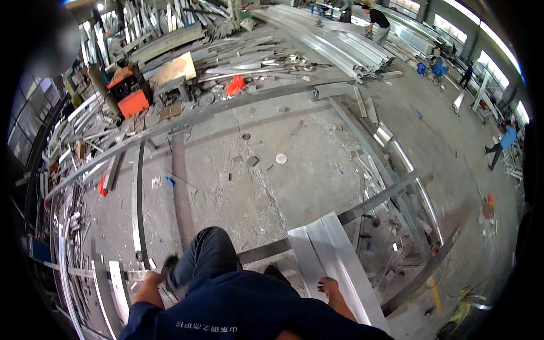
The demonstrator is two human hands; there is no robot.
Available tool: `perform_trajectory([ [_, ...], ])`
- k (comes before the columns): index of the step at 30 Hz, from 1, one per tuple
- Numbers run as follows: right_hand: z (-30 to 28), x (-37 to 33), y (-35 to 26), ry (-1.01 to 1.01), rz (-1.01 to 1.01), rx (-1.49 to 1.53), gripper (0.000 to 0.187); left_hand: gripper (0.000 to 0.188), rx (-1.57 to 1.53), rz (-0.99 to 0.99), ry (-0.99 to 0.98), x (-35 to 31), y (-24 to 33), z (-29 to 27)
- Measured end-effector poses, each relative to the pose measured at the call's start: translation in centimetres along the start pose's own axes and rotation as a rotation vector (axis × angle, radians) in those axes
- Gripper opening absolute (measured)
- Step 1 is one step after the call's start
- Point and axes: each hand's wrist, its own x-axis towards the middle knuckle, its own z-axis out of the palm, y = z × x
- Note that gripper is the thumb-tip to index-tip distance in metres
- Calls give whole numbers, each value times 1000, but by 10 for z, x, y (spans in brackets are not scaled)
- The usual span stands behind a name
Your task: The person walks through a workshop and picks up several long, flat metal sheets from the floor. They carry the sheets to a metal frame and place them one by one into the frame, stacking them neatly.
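At the lower right, my right hand (327, 286) curls its fingers over the inner ridge of a long silver metal profile (335, 241). That profile lies slanted across a dark metal beam (266, 251) and runs out of view below. My left hand (154, 277) is low on the left, beside my bent knee. Its fingers are mostly hidden, so its grip does not show. Near it lie a pale metal strip (119, 289) and a greyish metal bar (101, 289). A dark shape (170, 263) sits just past the hand, too unclear to name.
A long steel rail (187, 118) crosses ahead, and a frame beam (368, 141) slants down on the right. Metal scrap (249, 63) is heaped beyond, near an orange box (133, 104). Stacked silver profiles (334, 42) lie far back, with a person (378, 25) bending beside them.
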Motion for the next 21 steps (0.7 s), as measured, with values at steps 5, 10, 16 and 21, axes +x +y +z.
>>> perform_trajectory([
  [5, -7, -31, 25, 86, 142, 37, 32, 62, 260, 216, -145, 134, 30, 34],
  [10, 3, -74, 43, 257, 300, 24, 26, 69, 45, 251, -67, 127, 180, -47],
  [16, 61, -65, 30, 342, 343, 260, 25, 78, 98, 529, -20, 197, 353, -97],
  [21, 135, -65, -67, 108, -8, -152, 28, 80, 189, 563, -307, 268, 469, -124],
])
